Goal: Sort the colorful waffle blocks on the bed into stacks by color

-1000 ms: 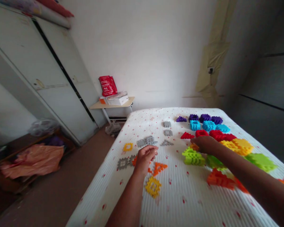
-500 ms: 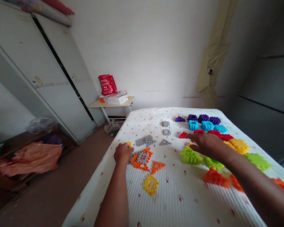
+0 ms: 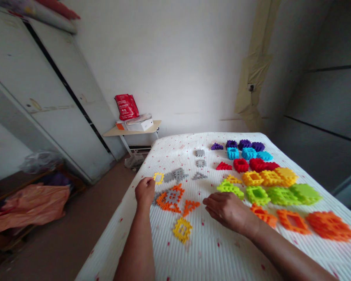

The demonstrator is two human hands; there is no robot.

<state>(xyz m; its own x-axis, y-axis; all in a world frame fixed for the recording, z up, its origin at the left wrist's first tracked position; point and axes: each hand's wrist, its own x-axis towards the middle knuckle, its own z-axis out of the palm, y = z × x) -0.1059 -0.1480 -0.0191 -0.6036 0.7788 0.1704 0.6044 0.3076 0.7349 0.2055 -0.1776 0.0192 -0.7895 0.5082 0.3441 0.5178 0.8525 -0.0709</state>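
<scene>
While left hand [image 3: 144, 192] is pinching yellow frame [image 3: 162, 178], right hand [image 3: 228, 210] — bunched, contents unclear — is withdrawing, exposing right-side red blocks [image 3: 256, 164].

Two forearms are seen, both left bare along the whole stretch that is shown. The left forearm [image 3: 139, 242] is cut off by the lower border of the view; by its smooth, rounded outline a gentle narrowing toward the wrist is formed. The right forearm [image 3: 276, 248] is likewise cut off at the lower border, and a long, slender shape, slimmest at the wrist, is presented. The left grip [image 3: 144, 191] is ungloved, and a compact, rounded shape is given to it by its knuckles. The right grip [image 3: 228, 208] is also ungloved; a broad back, set with low knuckles, is displayed. Finer details, such as fingernails, cannot be made out.
</scene>
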